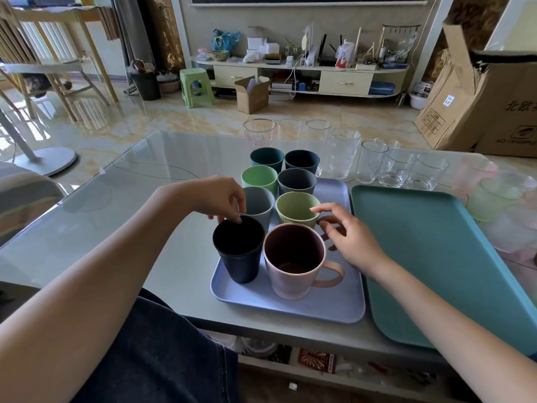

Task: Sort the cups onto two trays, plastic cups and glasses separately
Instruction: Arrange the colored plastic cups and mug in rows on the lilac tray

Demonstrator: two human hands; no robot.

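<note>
A glossy, grey-topped counter (122,205) carried two flat rectangular trays with rounded corners, set side by side at its near edge: a matte lavender tray (328,303) and, to its right, a teal tray (421,257) with nothing on it. Eight opaque plastic cups stood upright on the lavender tray in two rows running toward the far edge. Nearest were a ribbed navy cup (239,251) and a wide, smooth pink mug (293,263) with a looped handle; behind them came a grey cup (260,203), a ribbed lime cup (296,209), a light green cup (258,178), a slate cup (296,181), a teal cup (266,159) and a dark blue cup (301,161).

The left hand (218,197) hung with fingers curled down, its fingertips pinching the navy cup's far rim. The right hand (345,232) was loosely spread, a fingertip touching the lime cup's rim.

Clear glasses (398,170), some smooth, one dimpled, lined the far edge behind the trays. Frosted pastel glasses (494,199) clustered at the right edge.
</note>
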